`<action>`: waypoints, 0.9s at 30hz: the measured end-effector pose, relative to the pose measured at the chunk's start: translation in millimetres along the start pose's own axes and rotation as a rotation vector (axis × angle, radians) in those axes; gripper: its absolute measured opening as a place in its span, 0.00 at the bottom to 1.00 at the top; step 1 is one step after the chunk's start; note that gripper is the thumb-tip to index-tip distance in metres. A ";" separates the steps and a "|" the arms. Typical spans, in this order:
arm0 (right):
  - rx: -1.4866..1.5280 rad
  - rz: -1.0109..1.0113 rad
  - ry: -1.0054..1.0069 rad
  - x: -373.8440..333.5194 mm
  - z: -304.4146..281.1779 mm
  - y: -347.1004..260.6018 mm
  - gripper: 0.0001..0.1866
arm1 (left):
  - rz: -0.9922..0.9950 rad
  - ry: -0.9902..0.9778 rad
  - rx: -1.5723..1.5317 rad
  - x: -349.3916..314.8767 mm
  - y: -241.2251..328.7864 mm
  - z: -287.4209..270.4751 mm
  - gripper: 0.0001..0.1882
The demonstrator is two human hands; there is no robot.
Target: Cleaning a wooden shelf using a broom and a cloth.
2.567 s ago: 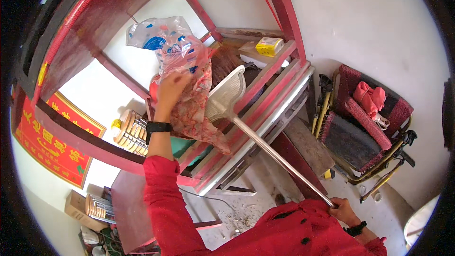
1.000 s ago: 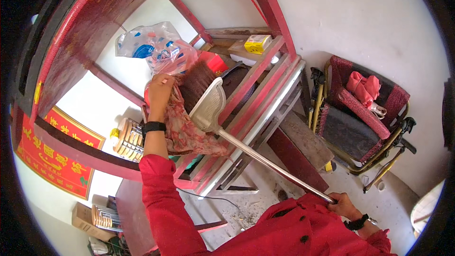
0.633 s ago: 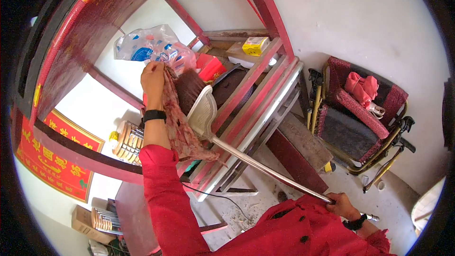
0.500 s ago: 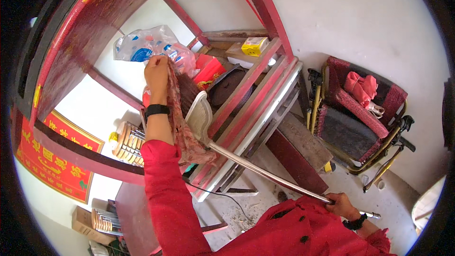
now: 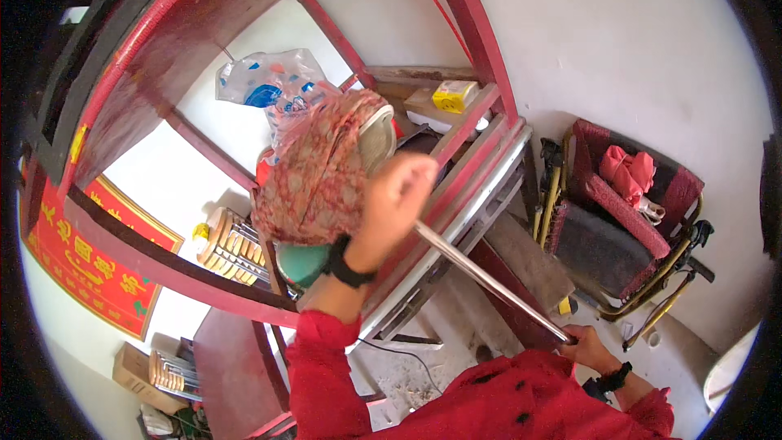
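My right hand (image 5: 585,348) is closed around the lower part of a shiny metal pole (image 5: 497,283), near my body. The pole slants up and away to a broad whitish head (image 5: 377,140). A reddish-brown patterned cloth (image 5: 314,171) lies spread beside the head and over part of it. My left hand (image 5: 401,200), smeared by motion, is in front of the pole's upper end and the cloth's right edge. Its fingers look curled, but whether they grip anything cannot be made out. Below the cloth, a green rounded thing (image 5: 301,265) partly shows.
A red wooden frame (image 5: 489,57) with slatted shelf surrounds the work. On it are a clear plastic bag (image 5: 273,85) and a yellow box (image 5: 454,96). Stacked stools (image 5: 232,248) stand left; a folding chair (image 5: 623,220) with red cloth stands right.
My left hand has moved right and down, toward the pole's upper end. The cloth, earlier hanging from that hand, now spreads wide beside the head. My right hand still grips the pole.
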State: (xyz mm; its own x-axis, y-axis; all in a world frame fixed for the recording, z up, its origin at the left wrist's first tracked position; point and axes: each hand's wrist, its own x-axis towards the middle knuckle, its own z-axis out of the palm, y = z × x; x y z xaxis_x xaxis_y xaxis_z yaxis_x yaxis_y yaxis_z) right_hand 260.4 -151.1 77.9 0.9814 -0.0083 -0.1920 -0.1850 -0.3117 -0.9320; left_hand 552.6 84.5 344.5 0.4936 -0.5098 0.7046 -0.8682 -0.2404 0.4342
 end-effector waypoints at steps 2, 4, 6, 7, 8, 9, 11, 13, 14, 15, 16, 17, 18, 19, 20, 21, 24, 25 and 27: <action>0.091 0.101 0.000 9.8 -5.5 -24.3 0.12 | -0.102 -0.075 -0.129 -32.7 10.7 7.4 0.04; 0.064 0.092 0.030 17.6 -12.1 -29.8 0.12 | -0.126 -0.153 -0.141 -54.1 16.2 17.3 0.06; 0.103 0.055 0.055 26.0 -16.9 -46.9 0.11 | -0.255 -0.195 -0.180 -72.5 16.5 26.4 0.10; 0.096 0.044 0.058 29.9 -17.4 -53.7 0.11 | -0.350 -0.210 -0.224 -80.3 13.7 31.1 0.12; 0.086 0.094 0.065 34.2 -17.7 -59.5 0.10 | -0.509 -0.246 -0.420 -86.3 5.0 38.6 0.15; 0.076 0.144 0.077 38.5 -17.9 -64.3 0.10 | -0.495 -0.240 -0.420 -83.7 -0.4 43.1 0.15; 0.068 0.076 0.111 50.1 -13.6 -58.0 0.08 | -0.776 -0.290 -0.636 -76.1 -10.4 49.9 0.17; 0.167 0.050 0.141 58.3 -6.8 -72.7 0.08 | -0.798 -0.337 -0.627 -60.5 -18.9 55.5 0.18; 0.177 0.074 0.138 63.7 -5.0 -77.7 0.07 | -0.787 -0.254 -0.712 -54.0 -20.7 56.7 0.18; 0.176 0.070 0.145 67.1 -3.0 -89.3 0.07 | -0.779 -0.173 -0.798 -47.2 -21.4 58.3 0.18; 0.238 0.030 0.141 69.8 0.2 -107.2 0.06 | -0.729 -0.138 -0.890 -40.6 -25.5 60.3 0.18; 0.300 -0.011 0.137 72.8 4.2 -119.9 0.06 | -0.719 -0.145 -0.895 -34.0 -27.1 62.0 0.18; 0.300 -0.016 0.151 75.0 7.4 -126.1 0.06 | -0.656 -0.075 -0.999 -23.3 -19.5 61.5 0.17; 0.291 -0.030 0.143 77.9 10.7 -131.9 0.06 | -0.591 -0.001 -1.102 -14.6 -15.9 59.8 0.17; 0.282 -0.043 0.135 80.7 13.3 -136.8 0.08 | -0.608 0.064 -1.174 -7.7 -18.1 58.5 0.13; 0.281 -0.047 0.145 83.0 15.9 -141.3 0.08 | -0.599 0.057 -1.178 -1.2 -22.4 55.9 0.13; 0.198 -0.173 0.202 87.3 23.7 -149.9 0.15 | -0.479 0.048 -1.166 20.1 -31.0 52.9 0.07; -0.008 -0.204 0.299 86.5 25.2 -146.5 0.18 | -0.477 0.037 -1.170 25.3 -32.0 53.4 0.07; -0.212 -0.222 0.412 78.4 27.3 -135.9 0.22 | -0.439 0.027 -1.156 35.3 -34.0 56.1 0.06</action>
State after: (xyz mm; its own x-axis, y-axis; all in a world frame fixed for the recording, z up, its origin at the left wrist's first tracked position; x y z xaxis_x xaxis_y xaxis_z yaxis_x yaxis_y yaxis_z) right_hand 361.1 -83.4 181.1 0.9426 -0.2810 0.1803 0.0025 -0.5339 -0.8455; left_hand 596.7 28.4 323.1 0.7445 -0.5494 0.3794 -0.0800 0.4908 0.8676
